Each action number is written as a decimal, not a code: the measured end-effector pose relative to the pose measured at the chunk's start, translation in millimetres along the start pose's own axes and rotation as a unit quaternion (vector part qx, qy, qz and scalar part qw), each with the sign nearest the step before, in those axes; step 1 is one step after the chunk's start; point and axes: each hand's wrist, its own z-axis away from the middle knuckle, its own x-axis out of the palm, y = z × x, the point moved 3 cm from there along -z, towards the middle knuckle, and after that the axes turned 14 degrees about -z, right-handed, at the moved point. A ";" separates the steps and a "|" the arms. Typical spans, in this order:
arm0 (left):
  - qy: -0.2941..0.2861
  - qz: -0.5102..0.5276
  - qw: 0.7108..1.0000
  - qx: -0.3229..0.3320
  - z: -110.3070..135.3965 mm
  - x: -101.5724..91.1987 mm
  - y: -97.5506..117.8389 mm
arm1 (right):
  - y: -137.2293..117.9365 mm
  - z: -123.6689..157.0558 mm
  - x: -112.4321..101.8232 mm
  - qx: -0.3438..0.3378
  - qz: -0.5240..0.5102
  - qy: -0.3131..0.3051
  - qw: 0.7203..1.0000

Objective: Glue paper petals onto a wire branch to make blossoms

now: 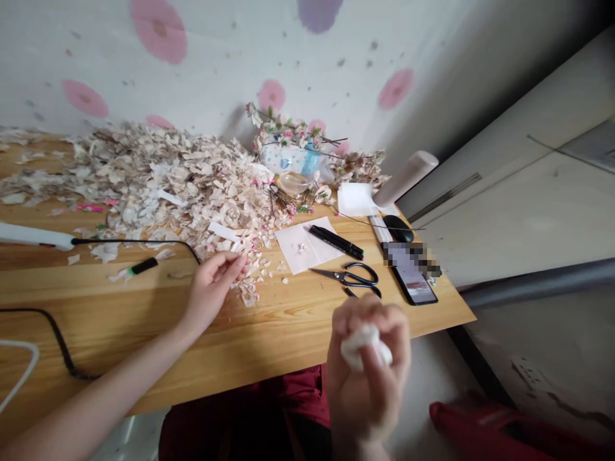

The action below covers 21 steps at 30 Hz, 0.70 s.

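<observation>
White tissue wad (366,346): soft, crumpled, irregular lump, located in R hand (368,378), held up in front of near table edge. Grip state, R: clenched, fingers closed round wad from both sides, part of wad showing betw. fingertips. Grip state, L hand (211,291): released, fingers loosely curled, no held item visible; fingertips just beside scattered pale petals (250,288), contact not confirmed.

Work surface: light-grained pine tabletop (269,323). Adj. items: large loose heap of cream-and-pink papery petal scraps (163,186); black-handled steel scissors (348,278); black marker pen (336,242) resting on pale pink paper sheet (300,246); black smartphone (413,282) nr. R table corner, its display partly obscured. Thin black cable (134,242) runs across tabletop, L of petals.
</observation>
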 end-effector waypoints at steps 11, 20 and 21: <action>0.000 0.002 0.999 -0.032 -6.0 -1.4 -6.8 | 17.6 -226.5 -179.2 -0.016 0.532 0.002 0.847; 0.033 -0.008 0.999 -0.033 -11.2 -5.5 -11.2 | 94.3 -339.2 -203.2 0.125 0.622 -0.142 0.760; 0.036 -0.001 0.998 -0.042 -11.5 -5.6 -13.6 | 101.3 -339.4 -204.1 0.134 0.624 -0.159 0.753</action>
